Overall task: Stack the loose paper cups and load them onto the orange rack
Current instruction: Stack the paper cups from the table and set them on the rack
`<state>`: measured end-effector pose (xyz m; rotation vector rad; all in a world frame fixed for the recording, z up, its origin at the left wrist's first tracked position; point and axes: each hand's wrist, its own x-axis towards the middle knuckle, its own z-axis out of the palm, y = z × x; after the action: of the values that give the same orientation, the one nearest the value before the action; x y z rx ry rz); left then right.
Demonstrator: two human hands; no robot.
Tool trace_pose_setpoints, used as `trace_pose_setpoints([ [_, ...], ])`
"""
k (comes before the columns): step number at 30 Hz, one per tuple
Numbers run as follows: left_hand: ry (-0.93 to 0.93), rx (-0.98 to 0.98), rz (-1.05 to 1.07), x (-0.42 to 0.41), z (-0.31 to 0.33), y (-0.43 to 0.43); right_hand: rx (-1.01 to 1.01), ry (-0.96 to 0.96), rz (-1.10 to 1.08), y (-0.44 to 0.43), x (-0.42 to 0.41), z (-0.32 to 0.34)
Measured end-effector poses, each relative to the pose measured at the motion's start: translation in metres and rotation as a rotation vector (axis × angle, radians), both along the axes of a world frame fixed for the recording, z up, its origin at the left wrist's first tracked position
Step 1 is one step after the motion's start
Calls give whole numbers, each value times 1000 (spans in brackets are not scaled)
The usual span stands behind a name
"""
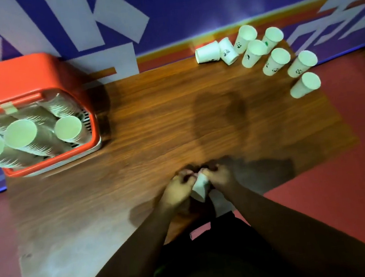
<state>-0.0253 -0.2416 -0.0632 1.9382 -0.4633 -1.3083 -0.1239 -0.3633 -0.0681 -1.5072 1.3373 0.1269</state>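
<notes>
Forearms point(131, 252) converge from the bottom edge. The left hand point(178, 188) and right hand point(219, 176) both curl around one paper cup point(199, 188) (blurred), lower centre.

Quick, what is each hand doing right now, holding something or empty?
Left hand: closed, fingers curled round a paper cup.
Right hand: closed, gripping the same cup from the other side.

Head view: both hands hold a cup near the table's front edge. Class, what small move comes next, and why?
Probably release the right hand and reach for the nearest loose cup, leaving the held cup in the left hand. Several cups sit unstacked at far right, so stacking seems unfinished before loading the orange rack.
</notes>
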Motion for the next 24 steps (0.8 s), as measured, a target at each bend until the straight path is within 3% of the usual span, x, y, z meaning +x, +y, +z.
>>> trace_pose_setpoints([
  [3, 37, -111, 57, -3, 10, -17, 189, -118, -283, -28, 8, 16],
  [6, -146, -223, -25, -2, 30, -50, 437, -247, -485, -66, 15, 42],
  [8, -285, -297, -11, -2, 42, -77, 545, -312, -523, -91, 16, 58],
  [11, -313, -363, 102, -10, 60, -119, 576, -369, -455, -134, 2, 71],
  [13, -325, -370, 170, -19, 68, -150, 453, -326, -342, -167, -17, 78],
  [20, -496, -273, 179, -50, 89, -270, -370, -80, 81, -326, -96, 81],
  [24, -534, -238, 151, -63, 95, -318, -533, 48, 86, -394, -118, 80],
])
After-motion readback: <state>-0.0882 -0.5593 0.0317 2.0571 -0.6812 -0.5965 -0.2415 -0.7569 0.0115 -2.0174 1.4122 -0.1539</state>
